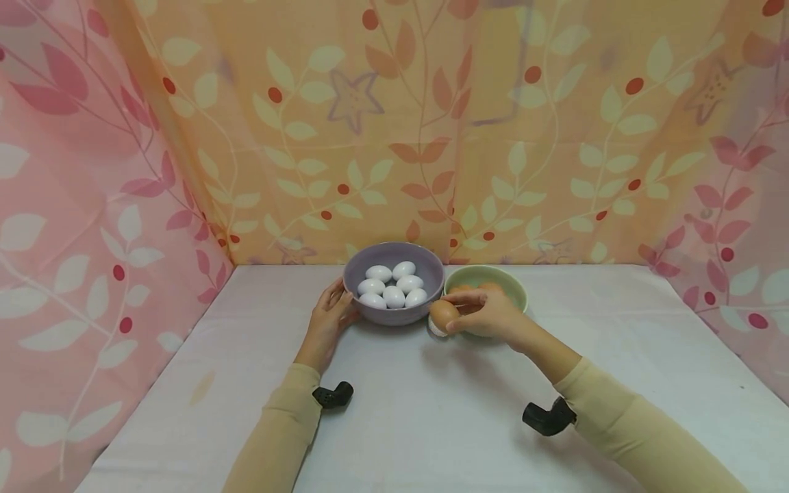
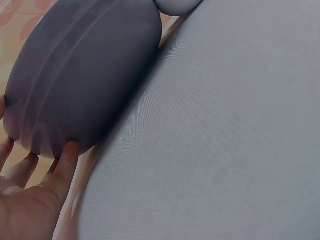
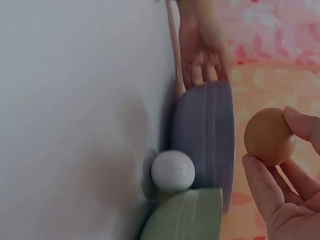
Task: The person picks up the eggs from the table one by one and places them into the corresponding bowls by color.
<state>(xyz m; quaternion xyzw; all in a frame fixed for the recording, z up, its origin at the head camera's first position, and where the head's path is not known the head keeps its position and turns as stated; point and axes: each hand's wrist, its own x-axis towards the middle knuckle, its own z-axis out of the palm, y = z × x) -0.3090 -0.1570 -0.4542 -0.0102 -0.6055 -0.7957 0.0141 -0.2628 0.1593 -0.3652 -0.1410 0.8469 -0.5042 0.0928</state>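
A purple bowl [image 1: 394, 317] with several white eggs [image 1: 394, 296] in it stands at the back of the table. My left hand [image 1: 327, 322] touches the bowl's left side, extended fingertips [image 2: 71, 148] against its outer wall. Between thumb and fingers, my right hand [image 1: 493, 316] pinches a brown egg [image 3: 270, 136], raised above the table near the two bowls. A lone white egg [image 3: 173, 170] lies on the table by the purple bowl. To the right is a green bowl [image 1: 520, 291] containing more brown eggs [image 1: 491, 287], partly hidden behind my right hand.
White cloth [image 1: 394, 411] covers the table. Patterned orange curtain [image 1: 401, 171] hangs right behind the bowls, with pink curtain [image 1: 74, 226] at both sides. A black wrist camera [image 1: 333, 396] sticks out from the left sleeve, another camera [image 1: 548, 417] from the right one.
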